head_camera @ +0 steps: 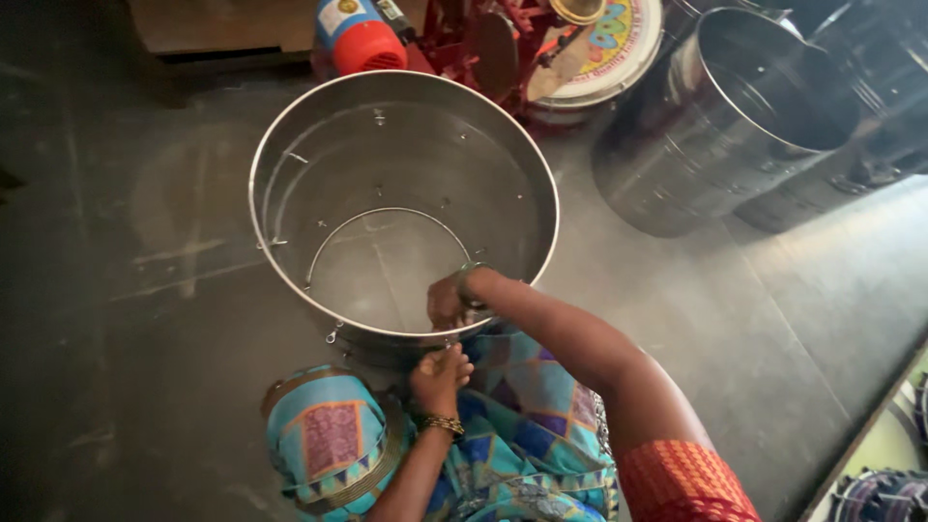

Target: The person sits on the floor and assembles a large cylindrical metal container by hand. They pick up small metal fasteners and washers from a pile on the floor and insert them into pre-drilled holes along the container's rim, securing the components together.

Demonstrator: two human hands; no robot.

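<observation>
Steel drum (pixel 387 193), open-topped, stood at the frame's centre on the dark floor (pixel 126 290), its near rim between the two hands. The right hand (pixel 452 300) reached over that rim and curled inside the wall, fingers closed on something too small to identify, while the left hand (pixel 440 372) sat just outside below it, pinched narrow around a small fastener. A slip could likely drop the little part into the drum, or scrape a wrist on the thin edge.
</observation>
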